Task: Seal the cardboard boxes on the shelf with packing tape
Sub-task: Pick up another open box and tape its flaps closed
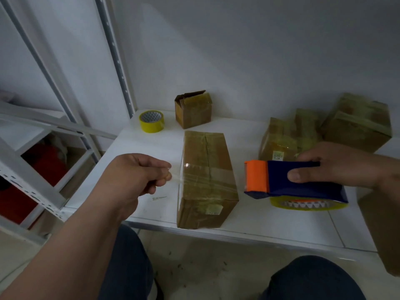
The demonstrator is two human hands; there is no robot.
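A long cardboard box (206, 176) lies on the white shelf (151, 161), reaching its front edge. A clear tape strip (177, 179) stretches across the box's middle toward the left. My left hand (136, 176) pinches that strip's free end just left of the box. To the right of the box, my right hand (344, 165) grips a blue and orange tape dispenser (290, 180) with a yellow roll under it, held above the shelf.
A spare yellow tape roll (151, 121) stands at the back left. A small box with a raised flap (193, 109) sits by the wall. Several taped boxes (355, 124) crowd the back right. A white metal rack (39, 169) stands at left. My knees are below the shelf edge.
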